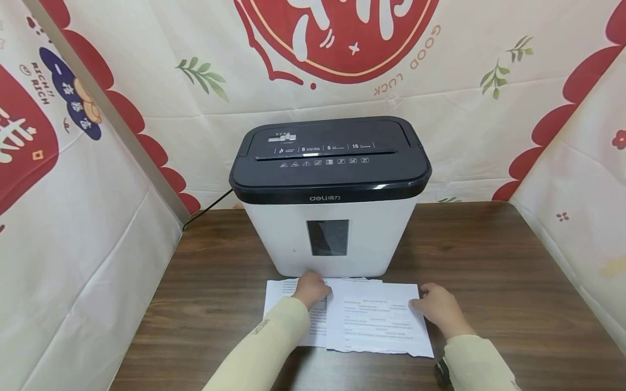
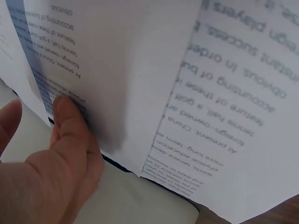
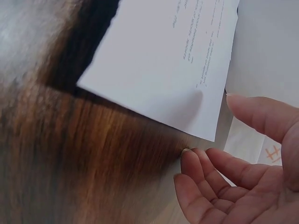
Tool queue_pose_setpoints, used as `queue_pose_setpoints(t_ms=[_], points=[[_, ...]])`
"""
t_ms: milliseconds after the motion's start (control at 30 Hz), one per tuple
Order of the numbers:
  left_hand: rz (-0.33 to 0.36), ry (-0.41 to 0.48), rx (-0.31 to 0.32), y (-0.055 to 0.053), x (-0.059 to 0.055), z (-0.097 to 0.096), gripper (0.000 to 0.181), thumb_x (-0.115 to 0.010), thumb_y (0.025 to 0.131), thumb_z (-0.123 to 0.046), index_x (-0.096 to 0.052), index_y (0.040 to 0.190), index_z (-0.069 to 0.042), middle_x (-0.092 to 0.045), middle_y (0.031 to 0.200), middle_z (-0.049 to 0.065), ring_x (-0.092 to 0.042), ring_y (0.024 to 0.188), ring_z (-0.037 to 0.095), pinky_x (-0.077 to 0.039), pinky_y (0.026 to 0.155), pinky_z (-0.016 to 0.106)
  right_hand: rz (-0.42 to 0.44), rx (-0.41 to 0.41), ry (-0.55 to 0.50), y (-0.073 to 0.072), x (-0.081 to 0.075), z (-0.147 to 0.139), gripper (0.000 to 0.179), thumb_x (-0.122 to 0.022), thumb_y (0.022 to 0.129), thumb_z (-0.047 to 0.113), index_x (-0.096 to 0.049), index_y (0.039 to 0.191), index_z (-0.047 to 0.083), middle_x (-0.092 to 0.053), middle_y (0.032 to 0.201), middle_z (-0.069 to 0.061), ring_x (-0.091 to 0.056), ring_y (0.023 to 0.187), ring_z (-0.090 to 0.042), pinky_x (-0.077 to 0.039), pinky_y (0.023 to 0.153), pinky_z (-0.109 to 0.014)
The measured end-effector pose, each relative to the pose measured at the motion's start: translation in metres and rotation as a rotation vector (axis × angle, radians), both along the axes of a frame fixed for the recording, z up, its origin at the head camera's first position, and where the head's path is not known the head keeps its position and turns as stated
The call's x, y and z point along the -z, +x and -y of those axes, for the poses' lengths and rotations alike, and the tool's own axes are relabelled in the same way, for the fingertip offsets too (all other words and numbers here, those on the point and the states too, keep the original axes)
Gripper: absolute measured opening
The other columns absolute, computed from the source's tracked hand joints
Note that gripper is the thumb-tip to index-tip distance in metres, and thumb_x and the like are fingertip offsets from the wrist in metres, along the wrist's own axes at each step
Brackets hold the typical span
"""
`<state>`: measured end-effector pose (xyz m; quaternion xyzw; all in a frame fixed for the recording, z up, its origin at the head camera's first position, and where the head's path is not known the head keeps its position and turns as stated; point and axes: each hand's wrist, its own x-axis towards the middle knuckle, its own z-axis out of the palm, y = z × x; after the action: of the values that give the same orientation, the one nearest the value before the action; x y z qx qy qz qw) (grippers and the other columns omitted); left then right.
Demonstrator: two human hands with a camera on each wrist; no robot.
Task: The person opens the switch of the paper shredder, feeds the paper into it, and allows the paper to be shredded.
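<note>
Two groups of printed paper lie side by side and partly overlapping before a shredder: the left sheets point(image 1: 313, 328) and the right sheet point(image 1: 374, 320), whose near edge looks torn. My left hand point(image 1: 311, 289) reaches over the far part of the left sheets, with its fingertips at the right sheet's edge. In the left wrist view, the fingers point(image 2: 70, 116) touch the printed paper, and the thumb stands apart. My right hand point(image 1: 440, 308) is beside the right sheet's right edge. Its thumb and loosely bent fingers point(image 3: 224, 170) are spread near a paper corner, holding nothing.
The white and black paper shredder point(image 1: 330, 233) stands close behind the papers, its feed slot on top. A black cord point(image 1: 207, 209) runs off its left side. Printed cloth point(image 1: 440, 108) hangs around the back and sides of the wooden table point(image 1: 489, 260).
</note>
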<state>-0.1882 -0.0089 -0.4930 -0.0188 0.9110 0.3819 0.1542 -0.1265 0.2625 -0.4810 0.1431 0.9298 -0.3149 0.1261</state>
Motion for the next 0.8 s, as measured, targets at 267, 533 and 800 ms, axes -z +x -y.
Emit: queue_pose_setpoints(t_ms=[267,533,800], points=[[0.014,-0.107,0.011,-0.001,-0.002,-0.004,0.028,-0.070,0.073,-0.006,-0.061,0.093,0.012,-0.059,0.088,0.016,-0.054,0.080,0.027,-0.049,0.087,0.043,0.034,0.026,0.005,-0.003,0.001,0.003,0.054,-0.065,0.086,0.015,-0.047,0.121,-0.022,-0.050,0.119,-0.041,-0.053,0.107,-0.055,-0.045,0.088,-0.061],[0.035,-0.088,-0.059,0.000,-0.002,-0.008,0.035,-0.070,0.071,-0.004,-0.058,0.099,0.012,-0.058,0.091,0.016,-0.057,0.085,0.030,-0.049,0.090,0.043,0.035,0.054,-0.006,-0.006,0.004,0.006,0.049,-0.065,0.086,0.013,-0.050,0.118,-0.020,-0.053,0.117,-0.040,-0.055,0.103,-0.051,-0.046,0.086,-0.059],[0.042,-0.103,-0.029,0.002,-0.009,-0.011,0.036,-0.069,0.071,-0.004,-0.057,0.100,0.013,-0.058,0.096,0.020,-0.057,0.091,0.032,-0.048,0.093,0.042,0.017,0.067,-0.022,-0.006,0.005,0.006,0.046,-0.063,0.087,0.013,-0.052,0.117,-0.019,-0.054,0.116,-0.039,-0.056,0.101,-0.050,-0.046,0.086,-0.059]])
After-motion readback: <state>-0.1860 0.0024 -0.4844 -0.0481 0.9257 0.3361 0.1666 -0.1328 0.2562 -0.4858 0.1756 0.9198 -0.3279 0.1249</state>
